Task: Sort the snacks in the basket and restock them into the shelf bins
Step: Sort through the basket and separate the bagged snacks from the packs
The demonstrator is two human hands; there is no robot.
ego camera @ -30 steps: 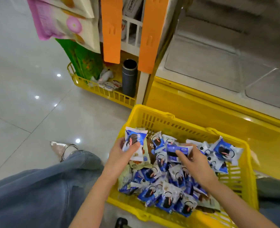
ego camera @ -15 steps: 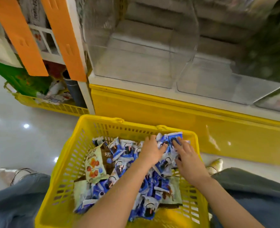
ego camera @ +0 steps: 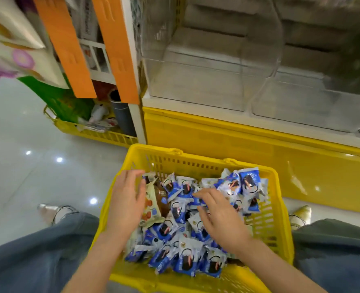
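- Two bare hands are over a yellow slotted plastic basket (ego camera: 196,163) that sits on the floor between the person's knees.
- Many small blue-and-white snack packets (ego camera: 185,259) lie heaped in the basket, covering most of its bottom; a few stand piled against its far right corner.
- One cream packet with an orange fruit print (ego camera: 150,208) and a brown packet (ego camera: 162,199) lie together at the left side of the heap.
- The left hand (ego camera: 126,199) is flat, its fingers straight and close together, over the basket's left edge just beside the cream packet; it grips nothing.
- The right hand (ego camera: 221,218) is palm down with its fingers spread and reaching left across the blue-and-white packets in the middle; it pinches nothing that can be seen.
- Clear plastic shelf bins (ego camera: 196,81) stand on the shelf above a glossy yellow base panel (ego camera: 238,144), just beyond the basket.
- Two orange plastic strips (ego camera: 64,49) hang at the shelf's left end, with a second yellow basket (ego camera: 94,132) and a dark grey cylinder (ego camera: 122,119) beneath them.
- Blue denim legs (ego camera: 26,261) flank the basket on the shiny white tile floor (ego camera: 26,176).
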